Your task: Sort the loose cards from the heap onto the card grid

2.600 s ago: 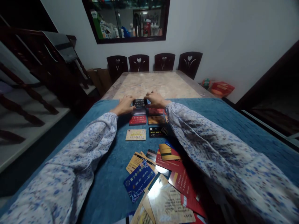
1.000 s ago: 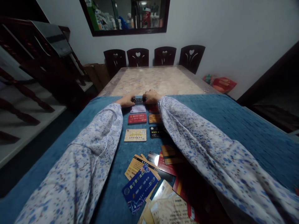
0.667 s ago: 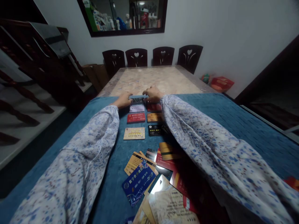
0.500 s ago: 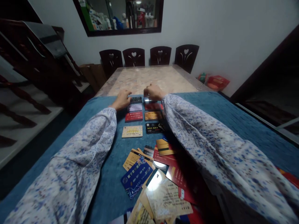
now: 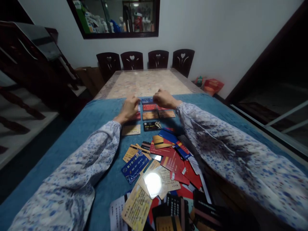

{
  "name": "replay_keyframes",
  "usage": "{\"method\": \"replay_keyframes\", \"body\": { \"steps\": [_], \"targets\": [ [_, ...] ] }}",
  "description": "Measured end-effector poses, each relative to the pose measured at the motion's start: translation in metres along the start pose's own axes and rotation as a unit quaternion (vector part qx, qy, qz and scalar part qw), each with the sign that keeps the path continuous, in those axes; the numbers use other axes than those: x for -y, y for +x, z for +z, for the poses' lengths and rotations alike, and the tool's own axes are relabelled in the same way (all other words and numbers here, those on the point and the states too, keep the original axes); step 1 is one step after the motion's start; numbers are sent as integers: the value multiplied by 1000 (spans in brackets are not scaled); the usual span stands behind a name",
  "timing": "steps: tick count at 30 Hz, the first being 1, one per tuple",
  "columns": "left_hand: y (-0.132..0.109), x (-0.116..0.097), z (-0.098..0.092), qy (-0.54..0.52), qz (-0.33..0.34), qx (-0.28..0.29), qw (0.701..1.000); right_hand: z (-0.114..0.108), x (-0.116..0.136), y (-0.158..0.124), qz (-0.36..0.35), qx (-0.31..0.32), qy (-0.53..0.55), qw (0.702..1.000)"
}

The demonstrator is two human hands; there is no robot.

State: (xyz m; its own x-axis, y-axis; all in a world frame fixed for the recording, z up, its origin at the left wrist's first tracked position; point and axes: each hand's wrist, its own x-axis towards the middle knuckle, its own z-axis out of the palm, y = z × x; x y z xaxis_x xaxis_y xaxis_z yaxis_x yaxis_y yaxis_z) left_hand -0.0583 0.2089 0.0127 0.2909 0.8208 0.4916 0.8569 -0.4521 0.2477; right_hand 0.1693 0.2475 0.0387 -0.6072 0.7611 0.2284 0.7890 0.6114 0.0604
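Bank and membership cards lie in short rows on the blue cloth (image 5: 108, 110). At the far end, my right hand (image 5: 165, 98) is closed, fingers curled by the right edge of a blue card (image 5: 147, 101); what they grip is hidden. My left hand (image 5: 130, 108) rests over the left-hand cards, its blurred fingertips close to the blue card's left side. Toward me in the middle column are a red card (image 5: 149, 107), an orange card (image 5: 150, 115) and a black VIP card (image 5: 152, 125). A beige card (image 5: 131, 130) shows below my left wrist, and another orange card (image 5: 167, 114) is under my right wrist.
A loose, overlapping heap of cards (image 5: 137, 205) spreads over the cloth nearest me. Beyond the cloth is the bare marbled tabletop (image 5: 149, 81), with several dark chairs (image 5: 132, 61) behind it. A stair railing (image 5: 36, 54) stands left; a red bag (image 5: 213, 86) is on the right.
The view has turned slightly right and tilted down, showing more of the heap. My right hand has shifted right, uncovering a blue card in the far row. My left hand now covers more of the left column.
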Motion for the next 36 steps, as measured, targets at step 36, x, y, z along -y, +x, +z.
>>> {"method": "replay_keyframes", "body": {
  "steps": [36],
  "targets": [
    [-98, -162, 25, -32, 296, 191, 935, 16, -3, -231, -50, -109, 48, 992]
  ]
}}
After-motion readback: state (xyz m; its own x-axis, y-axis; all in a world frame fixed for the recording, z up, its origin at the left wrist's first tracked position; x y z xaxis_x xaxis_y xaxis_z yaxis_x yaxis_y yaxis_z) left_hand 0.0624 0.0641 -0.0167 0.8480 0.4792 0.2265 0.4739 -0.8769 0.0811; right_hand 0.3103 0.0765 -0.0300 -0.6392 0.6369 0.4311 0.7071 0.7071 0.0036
